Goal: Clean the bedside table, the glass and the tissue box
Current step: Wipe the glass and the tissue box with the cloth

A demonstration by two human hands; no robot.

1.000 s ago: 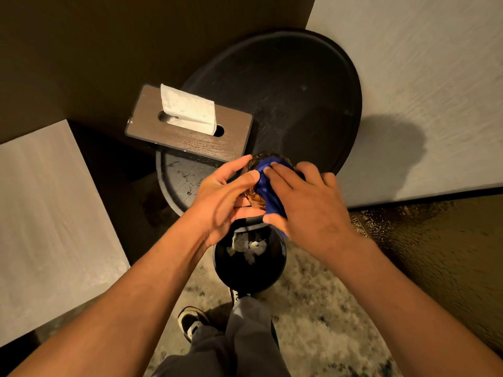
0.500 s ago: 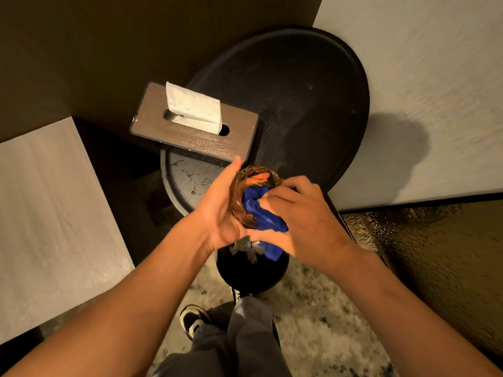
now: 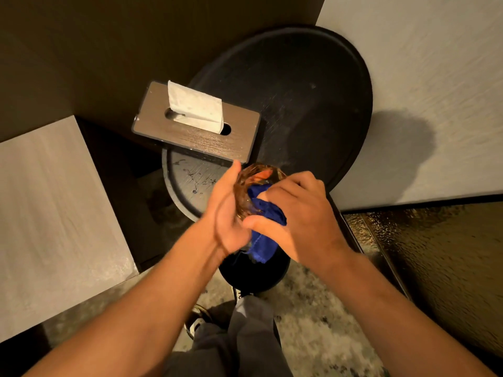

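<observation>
My left hand (image 3: 227, 213) holds an amber glass (image 3: 254, 178) in front of me, the palm cupped against its side. My right hand (image 3: 296, 213) grips a blue cloth (image 3: 265, 227) and pushes it into the mouth of the glass. Behind the hands stands the round black bedside table (image 3: 299, 104). A brown wooden tissue box (image 3: 196, 137) with a white tissue sticking up sits at the table's left edge. The lower part of the glass is hidden by my hands.
A small black bin (image 3: 255, 273) stands on the floor under my hands. A lower round shelf (image 3: 187, 180) shows below the tissue box. Pale bed surfaces lie at left (image 3: 49, 213) and right (image 3: 435, 77). My trouser leg and shoe are at the bottom.
The glass has tilted so its mouth faces me, and my right hand has worked the blue cloth from over the rim down into it. The left hand shifted to the glass's side.
</observation>
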